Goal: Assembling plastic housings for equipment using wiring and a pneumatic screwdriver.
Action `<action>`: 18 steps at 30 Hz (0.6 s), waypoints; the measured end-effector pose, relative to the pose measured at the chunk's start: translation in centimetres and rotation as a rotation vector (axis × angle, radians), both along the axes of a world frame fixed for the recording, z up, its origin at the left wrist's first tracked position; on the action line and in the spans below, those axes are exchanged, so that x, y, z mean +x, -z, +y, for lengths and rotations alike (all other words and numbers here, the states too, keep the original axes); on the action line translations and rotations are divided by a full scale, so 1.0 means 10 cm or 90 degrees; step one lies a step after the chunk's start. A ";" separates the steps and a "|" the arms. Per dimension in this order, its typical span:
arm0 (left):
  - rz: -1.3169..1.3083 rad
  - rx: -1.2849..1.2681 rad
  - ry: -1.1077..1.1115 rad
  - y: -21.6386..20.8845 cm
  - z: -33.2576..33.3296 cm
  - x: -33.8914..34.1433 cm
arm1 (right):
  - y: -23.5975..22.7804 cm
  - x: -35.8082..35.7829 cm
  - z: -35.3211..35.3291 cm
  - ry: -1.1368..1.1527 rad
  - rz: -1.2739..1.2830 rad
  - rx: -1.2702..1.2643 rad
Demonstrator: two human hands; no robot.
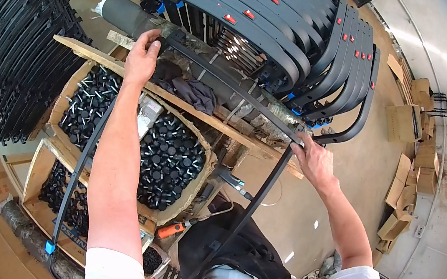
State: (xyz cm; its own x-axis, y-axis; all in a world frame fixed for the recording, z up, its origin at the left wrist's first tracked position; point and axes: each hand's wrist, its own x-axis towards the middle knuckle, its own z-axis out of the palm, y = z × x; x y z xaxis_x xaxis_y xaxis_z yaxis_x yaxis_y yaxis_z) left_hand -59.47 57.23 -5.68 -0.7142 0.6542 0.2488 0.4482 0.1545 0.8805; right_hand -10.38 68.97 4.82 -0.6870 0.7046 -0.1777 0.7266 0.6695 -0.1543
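Observation:
A black metal frame (233,85) lies across in front of me, its crossbar slanting from upper left to the middle right. My left hand (142,59) is closed at the crossbar's left end, fingertips on a dark rounded part there; exactly what they pinch is partly hidden. Around the right corner of the frame my right hand (315,161) is wrapped, thumb and fingers on the bar. From that corner one side bar (261,194) runs down toward my body. The other side bar (75,185) passes behind my left forearm and carries a blue clip (49,247).
Below the crossbar stand a wooden-edged bin of black-headed bolts (169,160) and a box of small black parts (67,193). An orange-handled tool (171,229) hangs near my waist. Curved black frames (247,6) are stacked ahead; more frames (17,55) stand left. Cardboard boxes (403,123) line the right wall.

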 end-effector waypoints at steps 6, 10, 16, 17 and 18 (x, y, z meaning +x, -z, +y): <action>0.008 -0.109 -0.037 -0.12 0.04 0.13 | -0.13 -0.01 -0.01 0.038 -0.063 -0.058; -0.046 -0.068 -0.008 -0.10 0.02 0.11 | -0.13 0.07 0.02 0.005 -0.075 -0.105; -0.018 -0.091 -0.047 -0.04 0.04 0.07 | -0.11 -0.07 0.13 0.015 -0.266 0.001; -0.003 -0.131 -0.055 -0.04 0.04 0.08 | -0.17 -0.09 0.08 0.014 -0.269 0.003; -0.007 -0.129 -0.056 -0.04 0.04 0.09 | -0.25 -0.10 0.01 -0.002 -0.179 0.036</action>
State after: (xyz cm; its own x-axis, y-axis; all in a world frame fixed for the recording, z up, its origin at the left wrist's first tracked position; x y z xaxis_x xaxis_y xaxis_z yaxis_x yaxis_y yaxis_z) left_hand -58.57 57.61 -5.24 -0.7731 0.6245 0.1111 0.4160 0.3670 0.8320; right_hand -11.36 69.12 7.36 -0.6183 0.7168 -0.3223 0.7335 0.6736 0.0909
